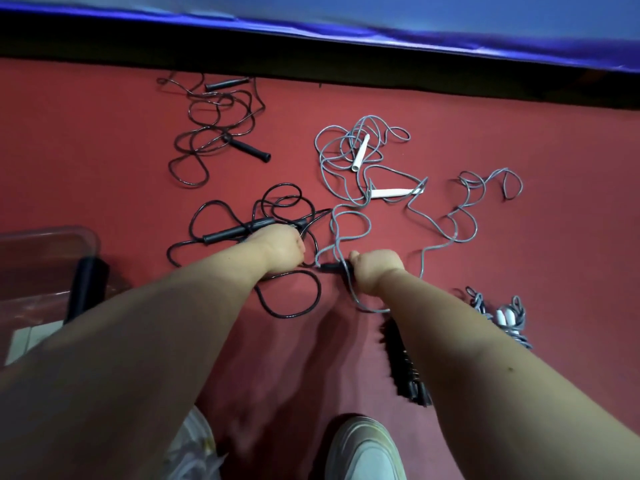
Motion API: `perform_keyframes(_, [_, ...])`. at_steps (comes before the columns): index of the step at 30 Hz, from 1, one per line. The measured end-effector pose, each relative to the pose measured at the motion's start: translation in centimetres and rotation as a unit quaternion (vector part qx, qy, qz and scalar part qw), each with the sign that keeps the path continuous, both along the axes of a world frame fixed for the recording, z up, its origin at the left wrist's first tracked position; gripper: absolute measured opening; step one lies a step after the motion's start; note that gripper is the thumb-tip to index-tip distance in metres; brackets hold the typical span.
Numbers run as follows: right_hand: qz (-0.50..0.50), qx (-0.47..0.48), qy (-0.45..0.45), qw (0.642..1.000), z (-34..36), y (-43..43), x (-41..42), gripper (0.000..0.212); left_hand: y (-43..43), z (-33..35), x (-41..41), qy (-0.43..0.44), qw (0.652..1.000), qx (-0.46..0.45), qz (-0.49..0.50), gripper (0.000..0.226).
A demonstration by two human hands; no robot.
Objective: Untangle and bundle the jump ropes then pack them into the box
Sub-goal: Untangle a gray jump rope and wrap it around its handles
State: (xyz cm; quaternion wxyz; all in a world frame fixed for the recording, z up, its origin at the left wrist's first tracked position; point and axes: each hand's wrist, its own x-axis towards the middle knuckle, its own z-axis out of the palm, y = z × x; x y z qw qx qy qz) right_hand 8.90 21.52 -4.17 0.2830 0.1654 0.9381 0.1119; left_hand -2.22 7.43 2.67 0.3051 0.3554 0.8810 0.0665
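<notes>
A red carpet (104,150) is seen from above, bordered at the far side by a blue mat (450,26). Three loose jump ropes are spread on it. A tangled black rope (214,126) lies farthest to the left, and a grey rope (349,157) with white handles sprawls to its right. A second black rope (277,206) lies nearest the person, just beside the grey one.

The left hand (280,247) is placed over this second black rope, next to one of its handles. Its fingers are curled under and hidden, so it cannot be told whether cord is held. The right hand (375,268) is closed round a black handle (334,267), which sticks out of the fist toward the left hand. A loop of grey cord crosses just at that handle.

A clear plastic box (86,237) stands at the left edge, with a black bundle (85,292) inside it. Two coiled ropes are laid on the carpet by the right forearm (one black, one grey). The black coil (405,362) is partly covered by the arm, and the grey coil (502,317) has white handles. A pale shoe (363,448) and a crumpled plastic bag (194,452) are seen at the bottom.
</notes>
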Motion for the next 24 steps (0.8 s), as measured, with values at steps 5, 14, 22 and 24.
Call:
perform_keyframes(5, [0.047, 0.166, 0.039, 0.984, 10.7, 1.2, -2.2, 0.029, -1.0, 4.2, 0.6, 0.048, 0.999, 0.003, 0.003, 0.023])
perform_keyframes(14, [0.296, 0.352, 0.192, 0.867, 28.5, -4.8, 0.1, 0.027, -2.2, 16.0, 5.7, 0.039, 0.979, 0.168, 0.104, 0.070])
perform_keyframes(22, [0.383, 0.404, 0.201, 0.806, 35.2, -9.1, 4.6, 0.014, -6.3, 21.6, 8.6, 0.107, 0.940, 0.286, 0.149, 0.044])
perform_keyframes(24, [0.407, 0.397, 0.221, 0.792, 36.9, -8.6, 5.4, 0.020, -7.7, 21.0, 8.5, 0.069, 0.946, 0.269, 0.170, 0.045])
